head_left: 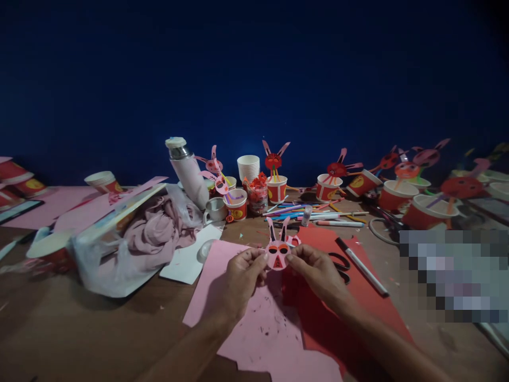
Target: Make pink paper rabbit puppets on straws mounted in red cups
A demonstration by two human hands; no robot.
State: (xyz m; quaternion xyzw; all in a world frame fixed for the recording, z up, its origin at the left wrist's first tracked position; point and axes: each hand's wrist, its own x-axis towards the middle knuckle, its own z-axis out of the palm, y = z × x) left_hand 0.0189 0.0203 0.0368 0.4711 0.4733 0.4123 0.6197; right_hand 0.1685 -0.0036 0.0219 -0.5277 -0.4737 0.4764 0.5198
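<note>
Slanting inward, your forearms [207,335] point forward; your curled left hand [247,269] and right hand [314,266] pinch opposite edges of the round pink paper rabbit face [277,255] above the pink paper sheet [247,335].

At four o'clock, a pixelated patch [453,276] covered something, so its kind could not be told. The red paper figure [461,187] at three o'clock was blurred. At nine o'clock, the picture's edge cut the phone [19,210] and the red cups [16,176]; at six o'clock, it cut the pink sheet [274,331]. The left hand [244,271] and the right hand [318,269] covered the side edges of the rabbit face [277,253].
</note>
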